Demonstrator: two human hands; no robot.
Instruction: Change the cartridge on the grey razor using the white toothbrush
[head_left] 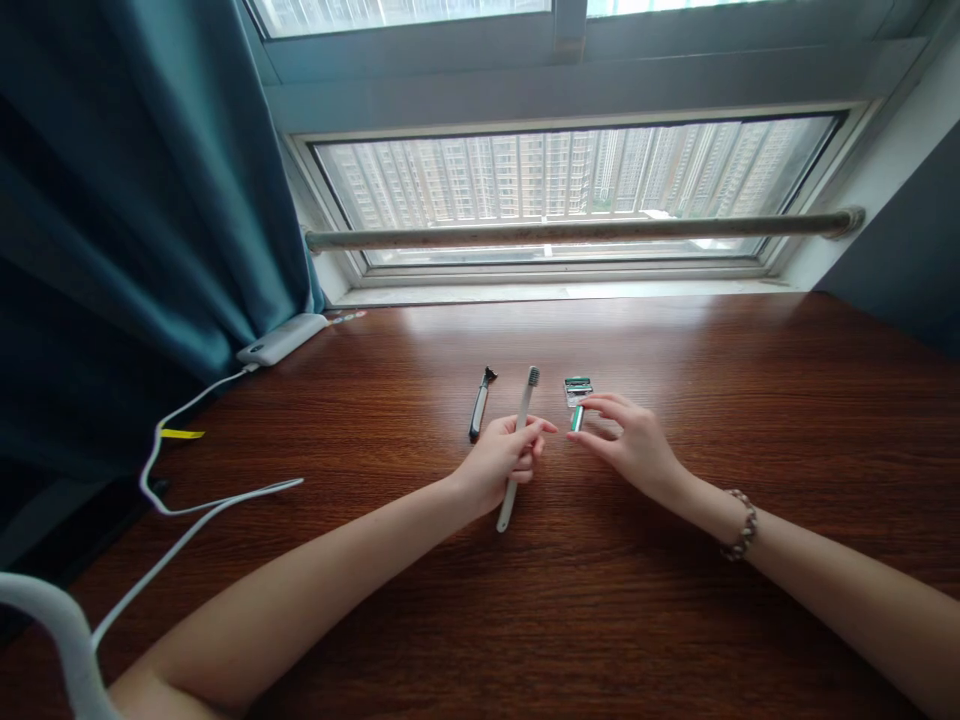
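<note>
My left hand [507,462] is closed around the handle of a pale toothbrush [523,412], whose dark bristles point up and away from me. Between the thumb and fingertips of my right hand [626,435] is a small razor blade cartridge [577,418], green and white with a dark edge. Just beyond it lies a clear blade pack [578,387] with more cartridges in it. To the left of the toothbrush, a razor handle [480,405] in black and grey rests on the table, its dark top end facing the window.
The brown wooden table [600,620] runs back to the window sill. A white power bank [282,340] with a white cable [217,503] lies at the left by the blue curtain [165,200]. A metal rail [585,233] crosses the window. A white curved tube [56,610] stands at lower left.
</note>
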